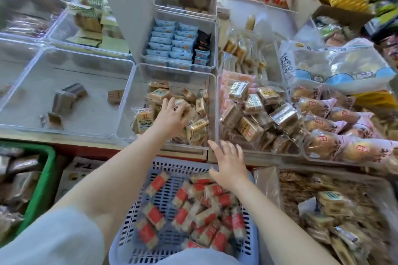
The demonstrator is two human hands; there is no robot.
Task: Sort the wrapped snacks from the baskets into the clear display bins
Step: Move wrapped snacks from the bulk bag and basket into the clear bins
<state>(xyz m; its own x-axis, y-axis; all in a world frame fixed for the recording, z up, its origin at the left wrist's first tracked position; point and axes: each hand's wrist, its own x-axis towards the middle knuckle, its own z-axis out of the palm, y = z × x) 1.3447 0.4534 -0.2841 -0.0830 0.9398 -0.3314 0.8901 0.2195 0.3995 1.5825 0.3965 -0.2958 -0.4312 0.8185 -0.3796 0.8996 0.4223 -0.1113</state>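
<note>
Head view. The left hand [171, 117] reaches into the clear bin [127, 101] at frame centre, fingers curled around a tan wrapped snack [183, 106] on top of the pile filling the bin's right half; the bin's left half shows bare floor. The right hand [229, 162] hovers with fingers spread and holds nothing, over the gap between that bin's front rim and the far edge of the blue-white lattice basket [172, 166] at lower centre. This basket contains red-labelled wrapped snacks [193, 213] (blurred, print unreadable). To the left, a wide clear bin [25, 84] holds only a few dark packs, leaving most of its floor open. To the right, a bin [218, 114] is heaped with brown square packs. Above centre, a bin [212, 28] holds light-blue packets in rows. A green basket [46, 176] sits at lower left.
</note>
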